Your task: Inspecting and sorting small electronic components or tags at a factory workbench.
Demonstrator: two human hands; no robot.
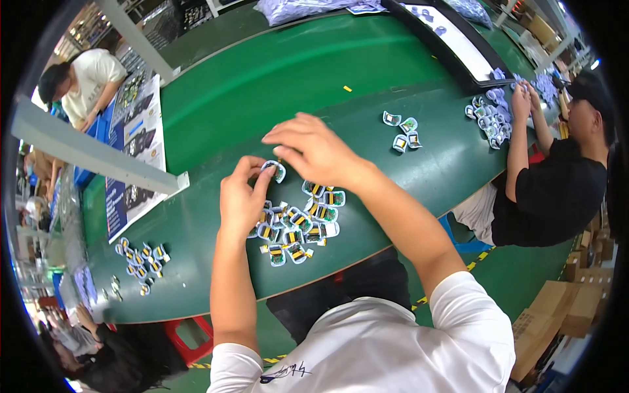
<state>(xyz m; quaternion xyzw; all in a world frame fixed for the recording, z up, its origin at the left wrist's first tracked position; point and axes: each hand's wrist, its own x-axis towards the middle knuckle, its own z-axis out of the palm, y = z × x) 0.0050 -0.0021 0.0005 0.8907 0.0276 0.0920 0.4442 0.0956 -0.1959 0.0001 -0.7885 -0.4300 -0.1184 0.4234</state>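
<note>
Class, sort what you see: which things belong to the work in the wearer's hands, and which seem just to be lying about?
Likely in the work:
- white-shelled part, in the left hand
- right hand, close beside it
- pile of similar parts

Seemingly just lying about:
- yellow strip on the green surface
- cardboard boxes, far right

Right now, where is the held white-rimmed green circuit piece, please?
Head view, left of centre: the piece is in the left hand, beyond similar pieces.
</note>
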